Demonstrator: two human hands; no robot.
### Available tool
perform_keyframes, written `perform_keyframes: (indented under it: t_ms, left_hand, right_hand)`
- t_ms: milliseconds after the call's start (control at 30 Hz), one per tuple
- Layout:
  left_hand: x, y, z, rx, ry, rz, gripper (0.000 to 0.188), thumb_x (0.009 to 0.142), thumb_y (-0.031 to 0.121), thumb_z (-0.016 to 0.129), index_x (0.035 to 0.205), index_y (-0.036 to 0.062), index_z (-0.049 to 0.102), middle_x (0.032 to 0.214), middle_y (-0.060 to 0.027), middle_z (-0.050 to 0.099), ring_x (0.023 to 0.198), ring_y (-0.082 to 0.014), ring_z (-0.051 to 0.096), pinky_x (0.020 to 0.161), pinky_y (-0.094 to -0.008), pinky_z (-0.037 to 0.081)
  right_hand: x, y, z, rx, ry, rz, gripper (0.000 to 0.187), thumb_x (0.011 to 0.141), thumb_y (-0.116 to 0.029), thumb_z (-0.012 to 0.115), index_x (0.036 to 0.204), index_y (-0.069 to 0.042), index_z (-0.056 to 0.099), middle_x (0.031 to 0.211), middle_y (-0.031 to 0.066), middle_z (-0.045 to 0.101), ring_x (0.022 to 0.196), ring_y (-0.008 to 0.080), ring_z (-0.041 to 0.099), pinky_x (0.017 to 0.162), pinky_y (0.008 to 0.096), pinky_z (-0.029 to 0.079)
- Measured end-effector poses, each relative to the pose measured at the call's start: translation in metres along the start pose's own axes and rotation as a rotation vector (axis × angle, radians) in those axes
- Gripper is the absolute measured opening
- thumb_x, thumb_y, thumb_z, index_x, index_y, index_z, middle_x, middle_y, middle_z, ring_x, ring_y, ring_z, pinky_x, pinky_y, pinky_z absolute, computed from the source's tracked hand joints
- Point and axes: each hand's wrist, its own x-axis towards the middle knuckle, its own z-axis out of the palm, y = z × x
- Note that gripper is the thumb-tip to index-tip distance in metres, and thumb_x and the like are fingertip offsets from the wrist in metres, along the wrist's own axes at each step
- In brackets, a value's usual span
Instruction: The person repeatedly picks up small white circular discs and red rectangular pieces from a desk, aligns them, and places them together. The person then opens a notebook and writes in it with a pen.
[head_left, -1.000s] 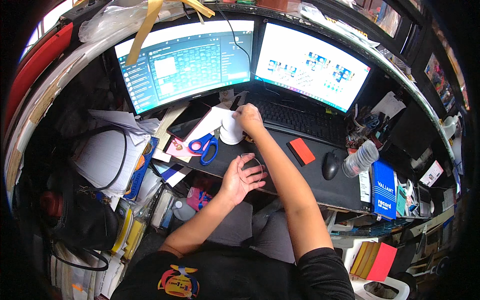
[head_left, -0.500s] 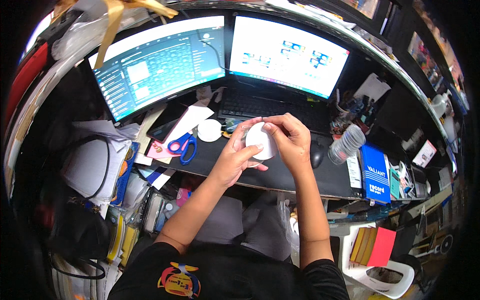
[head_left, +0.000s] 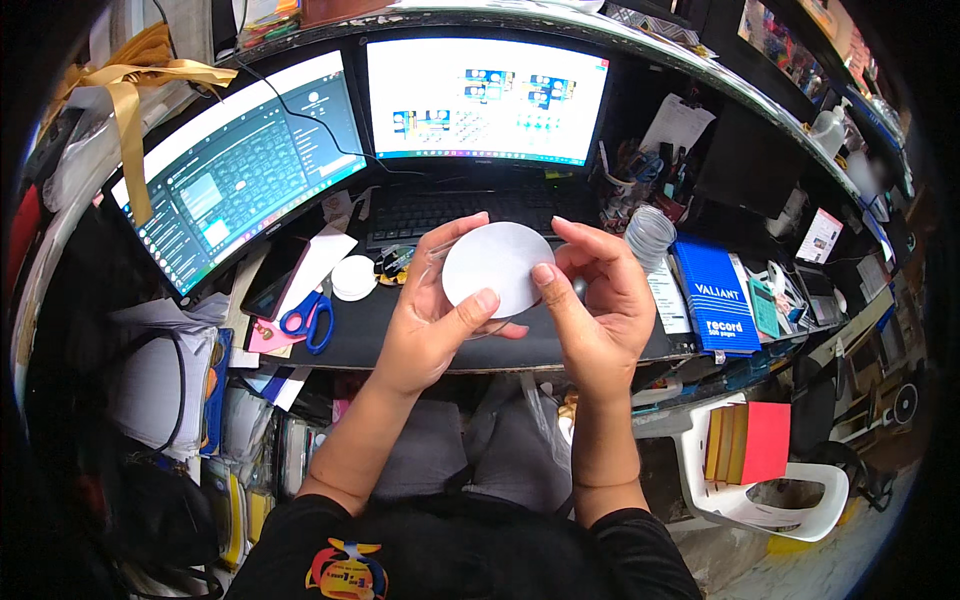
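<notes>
A round white paper disc (head_left: 498, 262) is held up above the desk between both hands. My left hand (head_left: 422, 325) grips its left side, thumb on top and fingers underneath. Under the disc, a clear round plastic piece (head_left: 434, 264) shows at the edge against the left fingers. My right hand (head_left: 606, 312) has its thumb pressed on the disc's right edge; its other fingers curl loosely, partly hidden behind. More white discs (head_left: 353, 278) lie on the desk to the left. A stack of clear round pieces (head_left: 650, 236) stands beyond my right hand.
Blue-handled scissors (head_left: 319, 320) and a phone (head_left: 277, 281) lie at the left. Behind my hands are a black keyboard (head_left: 415, 212) and two monitors (head_left: 485, 95). A blue record book (head_left: 712, 295) sits at the right. A white chair (head_left: 830, 500) holds red-covered books (head_left: 765, 443).
The disc now lies flatter toward me and shows its full face. My right fingers have spread away from the thumb. The whole view has shifted rightward.
</notes>
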Motion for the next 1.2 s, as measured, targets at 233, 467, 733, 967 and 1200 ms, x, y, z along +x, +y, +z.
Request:
perform_keyframes:
  t_ms: [233,467,733,967,1200]
  left_hand:
    - [-0.004,0.006,0.004,0.095,-0.048,0.030,0.060,0.090,0.003,0.058,0.142,0.0091,0.031,0.135,-0.0135,0.042,0.118,-0.0259,0.053,0.084,-0.0388,0.058]
    - [-0.010,0.009,0.009,0.238,-0.020,0.116,0.052,0.093,0.003,0.053,0.141,0.0080,0.032,0.140,-0.0132,0.039,0.122,-0.0232,0.049,0.091,-0.0376,0.055]
    - [-0.014,0.010,0.007,0.353,-0.023,0.253,0.050,0.093,0.000,0.052,0.139,0.0052,0.033,0.138,-0.0137,0.041,0.123,-0.0222,0.048,0.095,-0.0355,0.051]
    - [-0.017,0.013,0.005,0.382,-0.038,0.294,0.050,0.093,0.000,0.053,0.139,0.0048,0.033,0.137,-0.0141,0.043,0.123,-0.0221,0.048,0.096,-0.0355,0.051]
    - [-0.017,0.016,0.004,0.356,-0.040,0.289,0.050,0.093,-0.001,0.052,0.139,0.0052,0.033,0.136,-0.0141,0.043,0.122,-0.0219,0.049,0.094,-0.0347,0.052]
  right_hand:
    - [0.007,-0.007,-0.001,-0.141,-0.049,-0.167,0.035,0.076,0.008,0.068,0.110,-0.004,0.067,0.086,0.0073,0.063,0.074,0.0134,0.058,0.066,0.0239,0.047]
    - [0.008,-0.004,0.013,-0.413,0.011,-0.451,0.037,0.073,0.007,0.069,0.109,-0.003,0.067,0.091,0.0104,0.064,0.079,0.0235,0.060,0.069,0.0322,0.048]
    - [0.006,-0.001,0.026,-0.431,0.046,-0.548,0.040,0.072,0.007,0.069,0.112,-0.001,0.067,0.098,0.0143,0.066,0.084,0.0255,0.063,0.074,0.0335,0.050]
    - [0.006,-0.002,0.028,-0.454,0.034,-0.581,0.043,0.069,0.007,0.069,0.111,0.000,0.068,0.102,0.0156,0.067,0.086,0.0265,0.064,0.077,0.0342,0.051]
    - [0.003,-0.006,0.029,-0.504,0.042,-0.602,0.044,0.067,0.006,0.070,0.111,-0.001,0.068,0.105,0.0155,0.066,0.092,0.0281,0.063,0.079,0.0357,0.050]
